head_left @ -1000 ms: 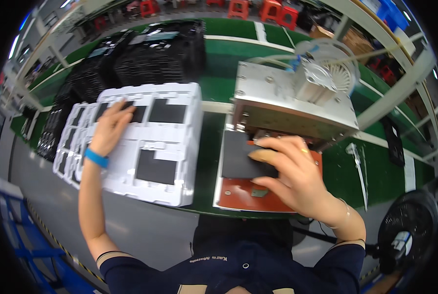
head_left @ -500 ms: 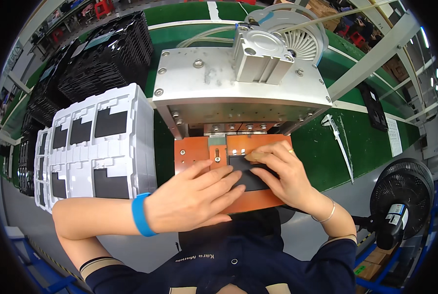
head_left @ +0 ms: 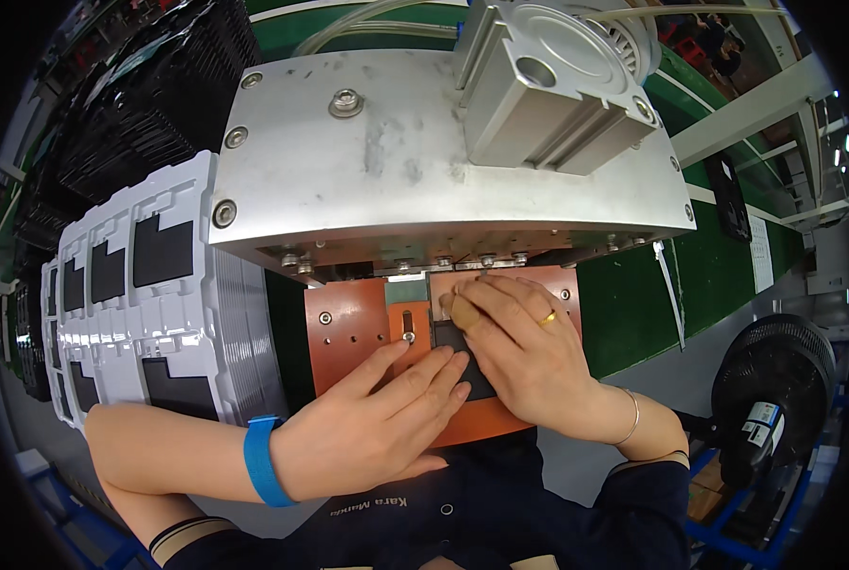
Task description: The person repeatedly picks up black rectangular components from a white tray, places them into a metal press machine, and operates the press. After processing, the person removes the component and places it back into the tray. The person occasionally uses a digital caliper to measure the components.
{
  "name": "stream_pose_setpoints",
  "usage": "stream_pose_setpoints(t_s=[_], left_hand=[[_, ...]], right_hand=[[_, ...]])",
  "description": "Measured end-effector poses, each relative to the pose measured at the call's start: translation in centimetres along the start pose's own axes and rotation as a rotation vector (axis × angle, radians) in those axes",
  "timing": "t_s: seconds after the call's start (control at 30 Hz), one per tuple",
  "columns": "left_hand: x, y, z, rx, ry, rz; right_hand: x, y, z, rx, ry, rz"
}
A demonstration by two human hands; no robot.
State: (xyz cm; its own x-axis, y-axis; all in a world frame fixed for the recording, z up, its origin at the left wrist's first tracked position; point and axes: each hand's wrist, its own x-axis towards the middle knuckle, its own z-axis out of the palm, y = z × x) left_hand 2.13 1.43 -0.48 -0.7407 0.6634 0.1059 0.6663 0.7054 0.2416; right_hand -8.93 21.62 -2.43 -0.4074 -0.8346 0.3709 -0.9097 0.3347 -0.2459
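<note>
A flat black piece lies on the orange fixture plate before me, beneath a silver metal press. My left hand rests with its fingers stretched out, their tips on the black piece's left part. My right hand is bent over the far part of the piece, fingertips bunched at its far edge; a yellowish cover shows on one finger. Whatever those fingertips pinch is hidden. A small slotted orange block with a screw sits just left of the black piece.
Stacked white trays holding black L-shaped pieces stand at the left, with black tray stacks behind. A caliper lies on the green table to the right. A black fan stands at the lower right.
My view has come closer to the press. My right hand's fingers have drawn together at the far edge of the black piece, covering more of it. The left hand stays laid on it.
</note>
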Motion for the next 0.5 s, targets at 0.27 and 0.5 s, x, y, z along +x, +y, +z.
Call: stream_pose_setpoints(t_s=[0.27,0.5], left_hand=[[0.2,-0.3,-0.1,0.019,0.014,0.014],[0.3,-0.3,-0.5,0.020,-0.008,0.012]], right_hand=[[-0.5,0.6,0.3,0.043,0.008,0.000],[-1.2,0.4,-1.1,0.120,0.102,0.112]])
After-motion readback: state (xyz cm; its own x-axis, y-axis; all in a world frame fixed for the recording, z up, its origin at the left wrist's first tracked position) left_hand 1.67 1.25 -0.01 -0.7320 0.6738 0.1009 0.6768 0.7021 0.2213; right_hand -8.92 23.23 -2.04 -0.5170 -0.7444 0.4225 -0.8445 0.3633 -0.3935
